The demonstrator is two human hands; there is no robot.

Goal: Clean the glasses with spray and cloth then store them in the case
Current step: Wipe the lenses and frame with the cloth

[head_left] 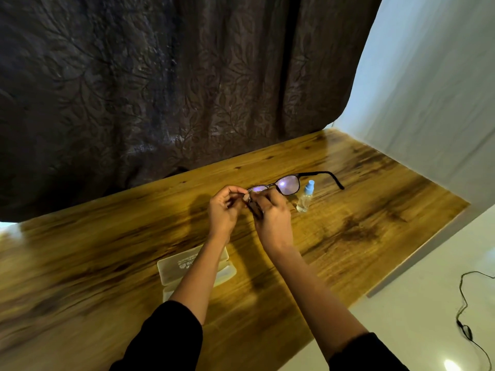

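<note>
Black-framed glasses [288,184] up over the wood table [348,210], we've got our left hand [223,210] pinching a little pale cloth [245,196] on one lens, right hand [274,216] curled round the frame. Spray bottle [305,198] just beside, case [187,266] under our left forearm.

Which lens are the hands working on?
The lens farther from the spray bottle: left hand and right hand pinch the glasses there. The bottle-side lens is uncovered, showing purple glare.
</note>
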